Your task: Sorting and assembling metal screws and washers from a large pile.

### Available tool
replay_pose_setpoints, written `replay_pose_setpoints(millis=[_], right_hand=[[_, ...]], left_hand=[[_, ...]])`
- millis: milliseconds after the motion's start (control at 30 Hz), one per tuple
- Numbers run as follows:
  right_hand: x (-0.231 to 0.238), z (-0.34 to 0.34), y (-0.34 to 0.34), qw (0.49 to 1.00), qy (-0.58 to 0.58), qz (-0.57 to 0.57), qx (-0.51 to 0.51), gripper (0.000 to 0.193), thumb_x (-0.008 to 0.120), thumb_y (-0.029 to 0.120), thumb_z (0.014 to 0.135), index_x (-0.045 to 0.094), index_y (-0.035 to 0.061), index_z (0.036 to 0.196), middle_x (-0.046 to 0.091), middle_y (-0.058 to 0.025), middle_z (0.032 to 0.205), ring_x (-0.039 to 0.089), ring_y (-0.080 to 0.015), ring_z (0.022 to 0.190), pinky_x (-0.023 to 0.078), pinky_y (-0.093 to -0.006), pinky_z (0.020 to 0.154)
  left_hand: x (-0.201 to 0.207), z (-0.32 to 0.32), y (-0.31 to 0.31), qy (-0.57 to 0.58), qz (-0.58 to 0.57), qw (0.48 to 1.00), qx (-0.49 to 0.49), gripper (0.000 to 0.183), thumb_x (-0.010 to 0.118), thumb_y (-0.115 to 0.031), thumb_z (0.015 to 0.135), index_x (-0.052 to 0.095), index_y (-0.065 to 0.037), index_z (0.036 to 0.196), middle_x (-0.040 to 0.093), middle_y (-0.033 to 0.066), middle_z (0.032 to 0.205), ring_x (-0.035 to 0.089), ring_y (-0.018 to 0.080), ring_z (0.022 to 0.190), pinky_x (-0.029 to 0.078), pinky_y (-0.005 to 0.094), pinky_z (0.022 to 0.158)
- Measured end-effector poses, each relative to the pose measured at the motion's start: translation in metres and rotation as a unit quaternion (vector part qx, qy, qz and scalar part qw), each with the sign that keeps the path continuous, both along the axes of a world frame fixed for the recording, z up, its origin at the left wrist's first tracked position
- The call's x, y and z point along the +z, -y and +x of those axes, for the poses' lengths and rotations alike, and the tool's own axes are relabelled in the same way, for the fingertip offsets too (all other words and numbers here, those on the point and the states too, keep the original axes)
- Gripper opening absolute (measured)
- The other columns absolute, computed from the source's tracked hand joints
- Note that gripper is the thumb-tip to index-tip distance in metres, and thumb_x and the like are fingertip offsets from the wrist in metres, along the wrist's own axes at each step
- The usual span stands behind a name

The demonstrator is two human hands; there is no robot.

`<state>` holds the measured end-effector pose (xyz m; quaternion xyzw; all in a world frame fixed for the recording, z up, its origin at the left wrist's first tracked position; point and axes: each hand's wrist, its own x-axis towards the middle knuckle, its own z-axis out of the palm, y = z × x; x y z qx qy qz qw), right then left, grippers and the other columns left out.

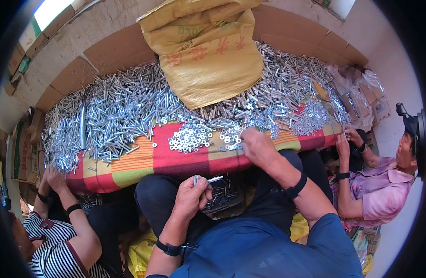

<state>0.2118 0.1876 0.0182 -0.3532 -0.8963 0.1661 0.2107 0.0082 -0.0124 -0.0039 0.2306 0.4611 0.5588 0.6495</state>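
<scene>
Above my lap, my left hand (191,198) is closed around short silvery metal pieces. One of them, a bolt-like rod (215,179), sticks out to the right past the thumb. My right hand (258,147) reaches over the table's near edge, its fingertips down at a small heap of washers (228,140). These fingers are bent together, and what they pinch, if anything, is hidden. A larger pile of flat washers (189,138) lies to the left of that heap. Behind both spreads a thick bank of metal bolts (125,104).
A checkered blanket (176,160) covers the table, and a yellow woven sack (213,74) lies over the bolts. Below, between my knees, a container of bolts (224,199) stands. Co-workers sit at the left (60,231) and right (372,185), handling small parts. Cardboard (115,48) lines the back.
</scene>
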Motion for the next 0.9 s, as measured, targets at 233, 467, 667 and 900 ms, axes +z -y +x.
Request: replay_pose_setpoints(millis=[233,467,667,900], right_hand=[[-0.019,0.012,-0.024,0.998,0.066,-0.005,-0.004,0.010,0.061,0.008,0.082,0.061,-0.0007,0.086,0.064,-0.0237,0.087,0.063,-0.0454,0.085,0.051,-0.0531,0.077],[-0.019,0.008,-0.014,0.997,0.020,-0.080,-0.007,0.012,0.061,0.010,0.081,0.062,-0.0013,0.083,0.065,-0.0250,0.083,0.064,-0.0452,0.084,0.050,-0.0529,0.078],[-0.017,0.008,-0.014,0.996,-0.004,-0.075,0.041,0.007,0.062,0.007,0.080,0.062,-0.0001,0.084,0.064,-0.0224,0.083,0.064,-0.0437,0.084,0.051,-0.0515,0.076],[-0.012,0.003,-0.006,0.996,0.014,0.011,0.092,0.009,0.065,0.001,0.079,0.061,0.0003,0.087,0.062,-0.0177,0.084,0.064,-0.0393,0.081,0.052,-0.0472,0.072]], left_hand=[[0.002,-0.001,0.000,0.006,0.001,1.000,0.002,0.033,0.054,-0.029,0.106,0.062,-0.002,0.088,0.062,0.0072,0.069,0.044,0.0075,0.044,0.034,0.0220,0.043],[0.001,-0.001,0.000,0.011,0.001,1.000,0.013,0.033,0.054,-0.029,0.106,0.062,-0.003,0.088,0.062,0.0071,0.069,0.044,0.0073,0.044,0.033,0.0217,0.043],[-0.001,-0.001,0.000,0.010,0.008,1.000,0.017,0.031,0.054,-0.029,0.106,0.061,-0.004,0.088,0.062,0.0078,0.068,0.043,0.0080,0.043,0.032,0.0221,0.041],[0.001,-0.002,-0.001,0.019,0.004,1.000,0.020,0.031,0.055,-0.028,0.106,0.062,-0.003,0.089,0.062,0.0074,0.068,0.044,0.0074,0.043,0.033,0.0216,0.042]])
